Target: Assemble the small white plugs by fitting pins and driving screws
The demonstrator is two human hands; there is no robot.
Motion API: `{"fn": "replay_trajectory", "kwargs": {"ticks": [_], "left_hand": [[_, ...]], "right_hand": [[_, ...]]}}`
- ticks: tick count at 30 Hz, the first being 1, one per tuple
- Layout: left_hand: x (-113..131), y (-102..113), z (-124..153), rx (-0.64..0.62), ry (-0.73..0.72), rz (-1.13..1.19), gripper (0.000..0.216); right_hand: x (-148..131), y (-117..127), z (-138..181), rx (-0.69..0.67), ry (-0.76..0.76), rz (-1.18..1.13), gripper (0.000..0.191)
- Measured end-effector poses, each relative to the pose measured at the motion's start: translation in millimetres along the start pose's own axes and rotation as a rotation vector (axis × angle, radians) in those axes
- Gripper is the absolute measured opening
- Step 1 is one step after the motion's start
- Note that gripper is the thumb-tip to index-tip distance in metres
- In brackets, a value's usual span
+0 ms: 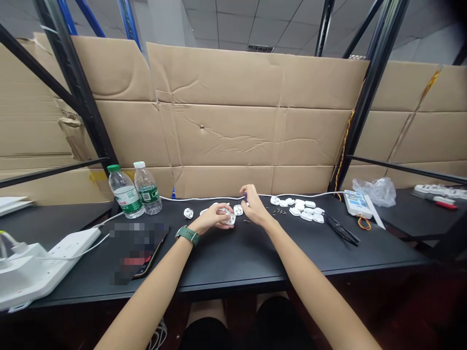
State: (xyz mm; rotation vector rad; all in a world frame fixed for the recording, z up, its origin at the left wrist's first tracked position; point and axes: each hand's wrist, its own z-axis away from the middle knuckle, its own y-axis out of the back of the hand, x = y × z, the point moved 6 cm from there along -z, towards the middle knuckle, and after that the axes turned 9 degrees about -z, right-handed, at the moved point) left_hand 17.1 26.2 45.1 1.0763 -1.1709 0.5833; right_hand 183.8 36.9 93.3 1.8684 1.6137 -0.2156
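My left hand [215, 216], with a green watch on its wrist, is closed around a white plastic housing [230, 219] with dark holes, held low over the black table. Just right of it and higher, my right hand [253, 205] is closed on a small dark purple tool [245, 196]; most of it is hidden by the fingers. Between the hands lies another white housing with holes [238, 210]. Further white pieces are partly covered by my left hand. A lone white part [188, 213] rests to the left. Small metal screws [280, 211] are scattered right of my right hand.
Several white covers [308, 211] lie at the right, near black glasses [341, 229] and a white box [357, 203]. At the left stand two water bottles [126, 192], a phone [151, 257] and a white power strip [69, 250]. Cardboard [226, 136] walls the back.
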Motion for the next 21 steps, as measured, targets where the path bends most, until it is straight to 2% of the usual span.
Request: {"fn": "replay_trajectory", "kwargs": {"ticks": [3,8,11,14,21], "left_hand": [[-3,1,-2,0.011,0.002,0.004,0.048],[-4,2,-2,0.03,0.022,0.004,0.045],[-2,1,-1,0.026,0.018,0.009,0.043],[0,1,0,0.027,0.011,0.015,0.044],[1,0,0,0.045,0.026,0.048,0.041]], "right_hand": [[0,10,-3,0.127,-0.044,-0.135,0.016],[1,19,-8,0.173,-0.08,-0.42,0.026],[3,12,-8,0.139,-0.131,-0.694,0.033],[-1,1,-7,0.088,-0.17,-0.887,0.032],[-10,-14,-2,-0.032,-0.212,-0.922,0.034]]}}
